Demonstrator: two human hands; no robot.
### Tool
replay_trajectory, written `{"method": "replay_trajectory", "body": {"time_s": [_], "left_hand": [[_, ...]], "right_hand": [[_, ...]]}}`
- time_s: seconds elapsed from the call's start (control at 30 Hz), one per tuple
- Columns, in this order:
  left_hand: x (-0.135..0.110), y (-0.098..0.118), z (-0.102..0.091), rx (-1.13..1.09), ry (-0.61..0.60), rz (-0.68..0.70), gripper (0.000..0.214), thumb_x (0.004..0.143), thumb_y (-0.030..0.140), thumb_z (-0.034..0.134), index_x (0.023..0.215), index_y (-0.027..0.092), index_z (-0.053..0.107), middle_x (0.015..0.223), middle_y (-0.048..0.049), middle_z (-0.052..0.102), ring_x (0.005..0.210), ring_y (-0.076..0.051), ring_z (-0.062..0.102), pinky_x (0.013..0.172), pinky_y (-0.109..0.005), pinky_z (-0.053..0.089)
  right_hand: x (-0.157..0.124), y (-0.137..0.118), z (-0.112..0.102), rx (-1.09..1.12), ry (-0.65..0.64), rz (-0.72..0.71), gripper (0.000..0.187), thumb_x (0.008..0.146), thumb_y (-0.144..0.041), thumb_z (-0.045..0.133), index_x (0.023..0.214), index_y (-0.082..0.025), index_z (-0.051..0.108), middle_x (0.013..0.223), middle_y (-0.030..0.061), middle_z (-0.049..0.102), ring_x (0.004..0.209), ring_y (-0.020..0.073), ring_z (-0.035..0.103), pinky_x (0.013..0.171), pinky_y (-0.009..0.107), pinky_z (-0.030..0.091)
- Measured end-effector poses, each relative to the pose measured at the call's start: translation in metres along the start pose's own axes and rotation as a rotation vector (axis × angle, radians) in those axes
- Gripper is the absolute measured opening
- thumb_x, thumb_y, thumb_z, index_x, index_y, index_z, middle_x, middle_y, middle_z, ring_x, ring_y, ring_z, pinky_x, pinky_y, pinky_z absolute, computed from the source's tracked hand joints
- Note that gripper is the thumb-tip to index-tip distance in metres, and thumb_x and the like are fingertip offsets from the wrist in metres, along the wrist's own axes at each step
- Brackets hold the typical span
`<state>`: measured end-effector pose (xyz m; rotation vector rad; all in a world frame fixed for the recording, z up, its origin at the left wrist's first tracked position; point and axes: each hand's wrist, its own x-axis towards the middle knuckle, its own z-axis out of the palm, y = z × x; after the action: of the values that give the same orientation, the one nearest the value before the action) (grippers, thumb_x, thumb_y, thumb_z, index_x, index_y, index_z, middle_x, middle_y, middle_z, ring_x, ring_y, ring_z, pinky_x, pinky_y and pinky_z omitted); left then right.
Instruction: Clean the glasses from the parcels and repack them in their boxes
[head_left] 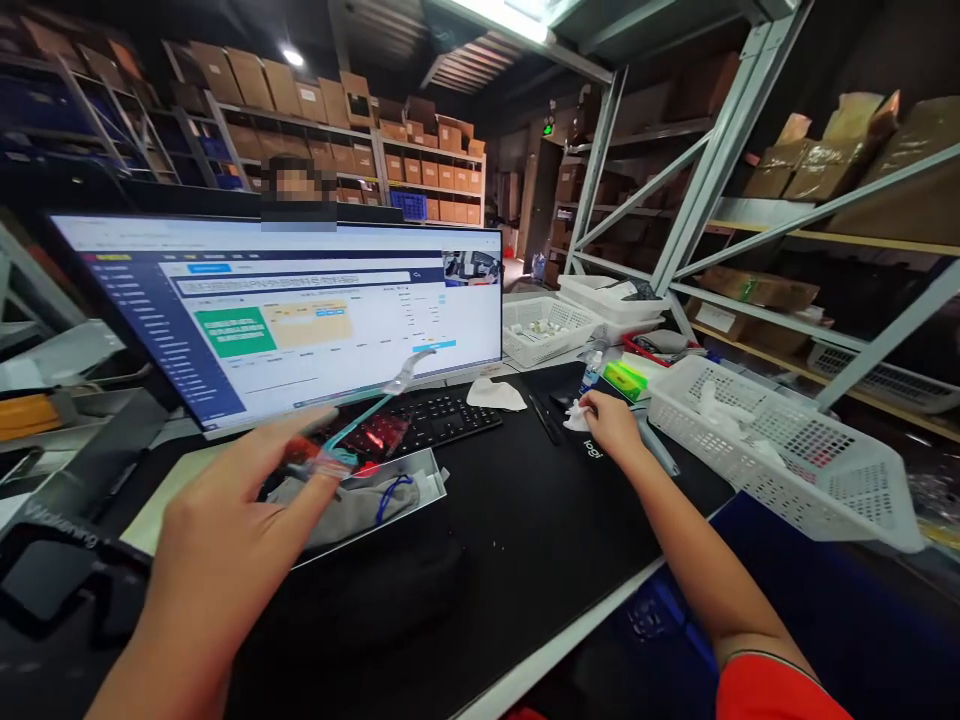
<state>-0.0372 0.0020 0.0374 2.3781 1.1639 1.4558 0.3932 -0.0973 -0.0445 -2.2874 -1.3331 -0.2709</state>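
In the lower left, my left hand (225,510) pinches a small clear plastic bag (334,460) with a teal cord and something red in it. The bag's clear end sticks up in front of the monitor. Below it lies an open shallow box (431,480) holding a grey cloth pouch (341,512) with a blue drawstring. Farther right, my right hand (616,425) has its fingers closed on a crumpled white tissue (576,416) over the black desk mat (495,520).
A monitor (352,330) and a keyboard (457,418) stand at the back. Near my right hand are a pen (545,418), a small bottle (591,372) and a green pack (625,380). A white perforated basket (780,490) sits at the right. A person (298,190) is behind the monitor.
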Motion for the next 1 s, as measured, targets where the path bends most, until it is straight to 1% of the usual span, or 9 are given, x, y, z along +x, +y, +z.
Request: {"method": "replay_trajectory", "body": {"time_s": [0.13, 0.27, 0.5, 0.63, 0.73, 0.8, 0.9, 0.97, 1.0], "left_hand": [[0.001, -0.008, 0.005, -0.039, -0.009, 0.112, 0.030, 0.088, 0.035, 0.061, 0.117, 0.031, 0.068, 0.120, 0.0026, 0.072, 0.108, -0.026, 0.069, 0.103, -0.044, 0.056], [-0.002, -0.001, 0.005, -0.074, -0.068, 0.157, 0.035, 0.088, 0.030, 0.057, 0.120, 0.021, 0.069, 0.120, -0.0063, 0.074, 0.111, -0.026, 0.069, 0.102, -0.043, 0.056], [-0.004, 0.008, 0.000, -0.082, -0.222, 0.111, 0.042, 0.087, 0.018, 0.056, 0.128, 0.023, 0.066, 0.132, -0.0050, 0.068, 0.124, -0.024, 0.063, 0.109, -0.041, 0.051], [-0.004, 0.006, 0.000, -0.092, -0.244, 0.098, 0.045, 0.086, 0.016, 0.057, 0.130, 0.023, 0.065, 0.134, -0.0050, 0.067, 0.126, -0.024, 0.062, 0.109, -0.042, 0.051], [-0.003, 0.005, -0.001, -0.079, -0.247, 0.108, 0.046, 0.086, 0.014, 0.056, 0.131, 0.024, 0.064, 0.135, -0.0046, 0.066, 0.127, -0.024, 0.061, 0.109, -0.042, 0.051], [-0.003, 0.005, -0.001, -0.070, -0.263, 0.124, 0.047, 0.086, 0.013, 0.055, 0.131, 0.024, 0.064, 0.135, -0.0047, 0.066, 0.127, -0.024, 0.061, 0.109, -0.042, 0.051], [-0.004, 0.006, 0.001, -0.061, -0.294, 0.151, 0.046, 0.087, 0.011, 0.055, 0.130, 0.022, 0.064, 0.136, -0.0053, 0.066, 0.127, -0.024, 0.061, 0.111, -0.042, 0.049], [-0.005, 0.007, 0.003, -0.059, -0.323, 0.163, 0.046, 0.086, 0.010, 0.055, 0.130, 0.022, 0.064, 0.137, -0.0053, 0.065, 0.127, -0.024, 0.060, 0.114, -0.044, 0.046], [-0.005, 0.008, 0.004, -0.063, -0.340, 0.170, 0.047, 0.086, 0.009, 0.055, 0.130, 0.022, 0.064, 0.137, -0.0051, 0.065, 0.128, -0.023, 0.060, 0.116, -0.045, 0.044]], "right_hand": [[-0.001, -0.001, 0.011, 0.000, -0.015, -0.102, 0.023, 0.086, -0.009, 0.052, 0.095, -0.020, 0.070, 0.101, 0.0063, 0.074, 0.094, 0.0190, 0.066, 0.084, 0.027, 0.045], [-0.007, 0.006, 0.028, -0.036, 0.007, -0.144, 0.027, 0.088, -0.008, 0.045, 0.094, -0.016, 0.070, 0.102, 0.0135, 0.072, 0.096, 0.0244, 0.066, 0.082, 0.032, 0.047], [-0.003, 0.025, 0.042, -0.088, 0.008, -0.174, 0.027, 0.080, -0.007, 0.045, 0.078, -0.019, 0.069, 0.089, 0.0132, 0.073, 0.078, 0.0270, 0.069, 0.070, 0.037, 0.049], [-0.006, 0.021, 0.035, -0.045, 0.058, -0.207, 0.023, 0.082, -0.015, 0.047, 0.083, -0.020, 0.070, 0.098, 0.0139, 0.075, 0.083, 0.0293, 0.071, 0.073, 0.040, 0.053], [-0.016, -0.005, 0.020, 0.033, 0.117, -0.249, 0.024, 0.087, -0.024, 0.050, 0.099, -0.020, 0.071, 0.104, 0.0116, 0.074, 0.087, 0.0258, 0.071, 0.077, 0.038, 0.056], [-0.027, -0.038, 0.005, 0.120, 0.187, -0.318, 0.032, 0.091, -0.029, 0.051, 0.118, -0.020, 0.066, 0.106, 0.0098, 0.073, 0.082, 0.0223, 0.071, 0.074, 0.036, 0.058], [-0.045, -0.103, -0.019, 0.318, 0.334, -0.587, 0.047, 0.094, -0.026, 0.057, 0.141, -0.025, 0.054, 0.118, 0.0100, 0.069, 0.080, 0.0194, 0.070, 0.073, 0.035, 0.060], [-0.052, -0.143, -0.027, 0.386, 0.337, -0.737, 0.057, 0.096, -0.021, 0.057, 0.150, -0.030, 0.044, 0.136, 0.0115, 0.061, 0.089, 0.0192, 0.071, 0.076, 0.035, 0.061], [-0.053, -0.158, -0.028, 0.400, 0.325, -0.797, 0.059, 0.096, -0.020, 0.058, 0.151, -0.031, 0.042, 0.140, 0.0116, 0.059, 0.096, 0.0206, 0.070, 0.081, 0.036, 0.061]]}}
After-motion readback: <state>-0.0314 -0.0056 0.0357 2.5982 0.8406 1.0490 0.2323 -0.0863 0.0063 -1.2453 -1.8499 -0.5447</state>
